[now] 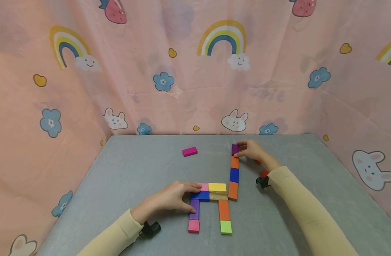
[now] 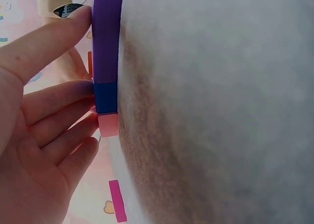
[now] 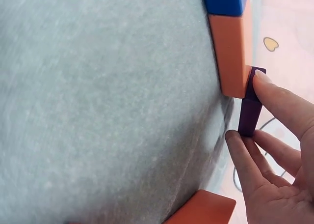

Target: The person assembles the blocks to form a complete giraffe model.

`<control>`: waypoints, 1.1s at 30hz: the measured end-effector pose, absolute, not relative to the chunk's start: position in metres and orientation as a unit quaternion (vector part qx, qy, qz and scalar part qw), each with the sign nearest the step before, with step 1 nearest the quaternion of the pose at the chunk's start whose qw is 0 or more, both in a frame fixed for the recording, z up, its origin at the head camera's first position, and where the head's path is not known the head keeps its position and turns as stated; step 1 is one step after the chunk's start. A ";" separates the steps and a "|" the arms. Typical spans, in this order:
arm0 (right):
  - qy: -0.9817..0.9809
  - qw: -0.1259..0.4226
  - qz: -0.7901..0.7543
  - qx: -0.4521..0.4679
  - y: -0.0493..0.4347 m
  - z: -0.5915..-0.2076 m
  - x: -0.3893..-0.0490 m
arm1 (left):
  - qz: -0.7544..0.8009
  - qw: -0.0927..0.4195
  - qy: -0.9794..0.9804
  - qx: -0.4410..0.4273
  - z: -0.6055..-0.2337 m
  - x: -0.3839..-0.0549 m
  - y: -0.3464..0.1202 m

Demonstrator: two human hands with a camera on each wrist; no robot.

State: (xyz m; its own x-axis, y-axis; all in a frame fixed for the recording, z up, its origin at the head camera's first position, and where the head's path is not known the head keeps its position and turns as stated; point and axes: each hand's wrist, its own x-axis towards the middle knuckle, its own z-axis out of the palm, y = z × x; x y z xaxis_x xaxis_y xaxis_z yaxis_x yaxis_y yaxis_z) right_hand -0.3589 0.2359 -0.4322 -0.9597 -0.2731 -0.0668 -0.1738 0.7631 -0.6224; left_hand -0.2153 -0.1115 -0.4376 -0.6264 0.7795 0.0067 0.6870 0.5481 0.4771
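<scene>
My right hand [image 1: 253, 149] pinches a dark purple block [image 3: 250, 117] between thumb and fingertips, at the far end of a column of blocks. Below it in that column come an orange block [image 1: 235, 162], a blue block [image 1: 234, 175] and another orange block [image 1: 233, 191]. My left hand [image 1: 170, 195] rests on the flat block figure, its thumb touching a purple block [image 1: 194, 209] and its fingers at a blue block [image 1: 200, 196] and a pink block [image 1: 203, 186]. Yellow blocks [image 1: 217, 187] lie right of these; the column stands beside them.
A magenta block [image 1: 190, 152] lies alone at the back of the grey table [image 1: 134, 167]. Orange and red blocks [image 1: 264, 174] are partly hidden by the right arm. A darker pink block [image 1: 193, 226] and a lime green block [image 1: 225, 227] end the figure's two lower legs.
</scene>
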 end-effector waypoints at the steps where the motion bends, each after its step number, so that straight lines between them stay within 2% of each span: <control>1: 0.936 0.077 -0.321 -0.120 0.236 -0.433 -0.359 | 0.223 0.104 0.874 0.419 -0.438 -0.215 -0.111; 33: 0.936 0.058 -0.329 -0.110 0.231 -0.441 -0.356 | 0.230 0.103 0.872 0.420 -0.439 -0.216 -0.112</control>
State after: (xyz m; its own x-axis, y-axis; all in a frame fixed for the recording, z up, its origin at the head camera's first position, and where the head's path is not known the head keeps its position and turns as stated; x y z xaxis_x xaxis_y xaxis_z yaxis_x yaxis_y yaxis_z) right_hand -0.3563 0.2306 -0.4406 -0.9691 -0.2441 -0.0364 -0.1674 0.7587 -0.6295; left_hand -0.2162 -0.1123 -0.4388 -0.6265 0.7794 0.0127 0.6841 0.5419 0.4883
